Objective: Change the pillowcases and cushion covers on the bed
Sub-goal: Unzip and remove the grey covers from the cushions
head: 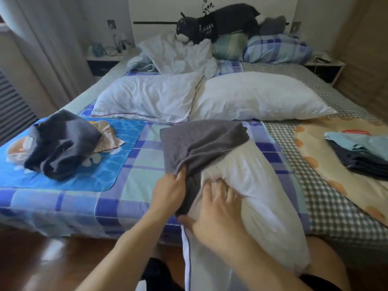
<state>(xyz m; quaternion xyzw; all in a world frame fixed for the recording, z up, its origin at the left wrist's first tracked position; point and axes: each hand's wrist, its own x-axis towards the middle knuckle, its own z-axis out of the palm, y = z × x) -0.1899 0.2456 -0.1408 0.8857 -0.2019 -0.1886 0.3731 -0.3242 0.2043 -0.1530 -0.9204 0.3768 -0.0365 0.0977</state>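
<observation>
A white pillow point(256, 185) lies lengthwise at the bed's near edge, its far end inside a grey pillowcase point(201, 139). My left hand point(170, 190) grips the bunched edge of the grey pillowcase. My right hand point(218, 208) lies with spread fingers on the pillow, pressing it. Two bare white pillows point(151, 97) point(258, 97) lie side by side across the middle of the bed.
A pile of dark cloth point(60, 143) sits on a blue mat at the left. Folded blue and dark fabrics point(363, 152) lie on the peach sheet at the right. A black plush toy point(218, 24), a checked pillow point(277, 49) and rumpled bedding fill the headboard end. Nightstands flank the bed.
</observation>
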